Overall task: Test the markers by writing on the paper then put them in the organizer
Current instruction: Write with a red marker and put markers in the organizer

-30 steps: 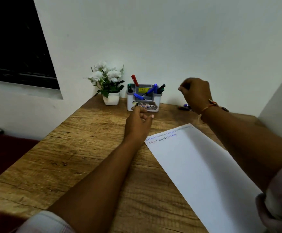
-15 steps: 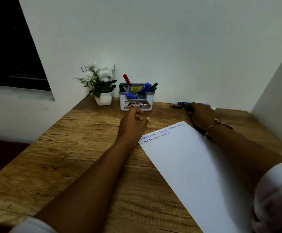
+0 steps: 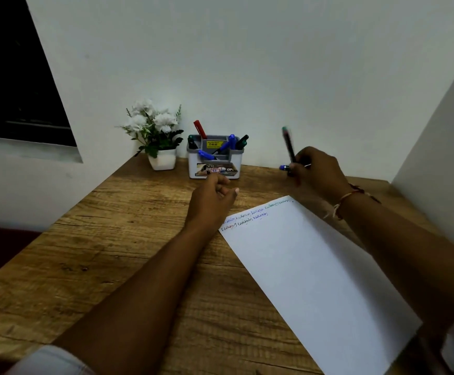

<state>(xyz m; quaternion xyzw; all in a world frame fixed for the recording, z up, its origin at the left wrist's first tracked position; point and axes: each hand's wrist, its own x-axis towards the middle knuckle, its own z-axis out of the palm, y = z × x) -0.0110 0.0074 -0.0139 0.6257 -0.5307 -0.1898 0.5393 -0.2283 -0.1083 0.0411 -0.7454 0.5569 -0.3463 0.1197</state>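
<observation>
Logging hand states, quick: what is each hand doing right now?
Left hand: loosely curled, holding nothing.
Right hand: gripping a green-capped marker, lifted off the table.

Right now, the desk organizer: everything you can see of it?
The desk organizer is an upright plastic-looking caddy: white body, grey compartmented insert, yellow price sticker on its centre divider, printed label across the front. It stands on the wooden table at the wall, right of the potted white flowers. A red marker, blue markers and green-capped markers stick out of it. The left hand overlaps its lower front edge in view; contact cannot be told.
</observation>
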